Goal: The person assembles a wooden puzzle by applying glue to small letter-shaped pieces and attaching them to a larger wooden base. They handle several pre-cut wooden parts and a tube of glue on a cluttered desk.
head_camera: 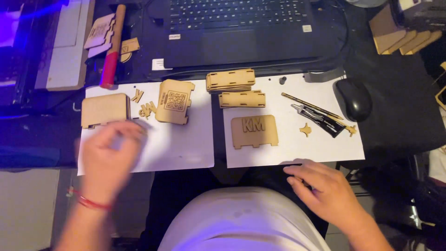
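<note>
Your left hand (pixel 109 155) is over the left paper sheet (pixel 186 148), near its left edge, fingers reaching toward the folded plywood box piece (pixel 105 109) at the sheet's top-left corner. The hand is motion-blurred, so whether it's loose or gripping can't be told; nothing is visibly held.

Your right hand (pixel 325 190) rests at the front edge of the right paper sheet (pixel 325 148), fingers relaxed and extended, holding nothing.

Parts layout:
- Coded panel (pixel 174 101) and small cut letters (pixel 147 109) sit just beside the box piece, upper part of the left sheet;
- Lettered panel (pixel 254 131) lies flat near the centre of the right sheet; stacked slotted panels (pixel 231 80) at its top-left corner;
- Glue tube (pixel 320 120) and pencil (pixel 310 106) lie toward the right edge, w/ a small star-shaped piece (pixel 305 129) near them.

Judgement: take the box piece by its outer faces, not the finger-joint tabs; thin ply tabs likely snap. Approach low; the loose letters next to it probably scatter easily. Steady the sheet w/ your free hand.
</note>
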